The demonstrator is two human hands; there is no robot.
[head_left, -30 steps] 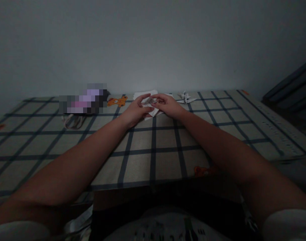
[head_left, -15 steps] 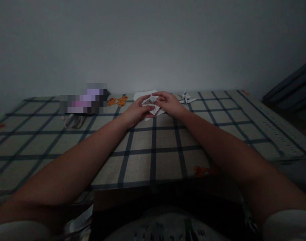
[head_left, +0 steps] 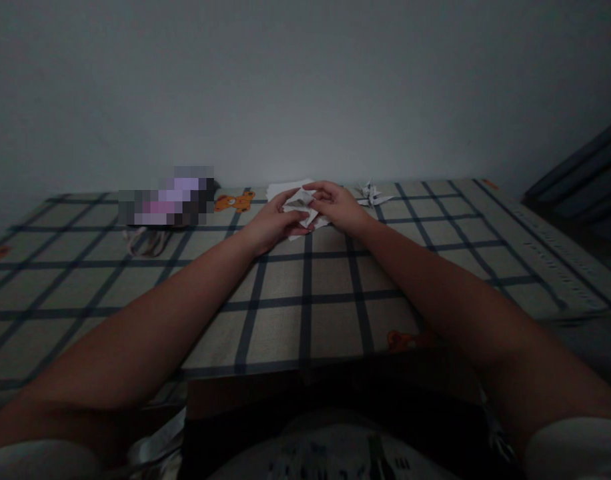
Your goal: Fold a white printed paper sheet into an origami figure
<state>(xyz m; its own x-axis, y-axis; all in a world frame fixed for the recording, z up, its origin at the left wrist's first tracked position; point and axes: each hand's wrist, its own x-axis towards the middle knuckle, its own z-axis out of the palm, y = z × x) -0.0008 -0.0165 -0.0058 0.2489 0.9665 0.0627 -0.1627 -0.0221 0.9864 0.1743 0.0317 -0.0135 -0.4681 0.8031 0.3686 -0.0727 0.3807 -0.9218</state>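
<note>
Both my arms reach forward over a checked tablecloth [head_left: 305, 300]. My left hand [head_left: 271, 223] and my right hand [head_left: 339, 207] meet at the far middle of the table, fingers pinched on a partly folded piece of white paper [head_left: 301, 202] held between them. Under the hands lies a small stack of white paper sheets [head_left: 280, 189]. A finished white paper crane [head_left: 371, 194] sits just right of my right hand.
A blurred purple and dark object [head_left: 168, 197] lies at the back left with a looped cord [head_left: 144, 241] in front of it. A grey wall stands right behind the table. A dark piece of furniture [head_left: 585, 180] is at the far right.
The folded paper has opened out and lifted slightly between my fingers. Both hands have stayed in the same spot.
</note>
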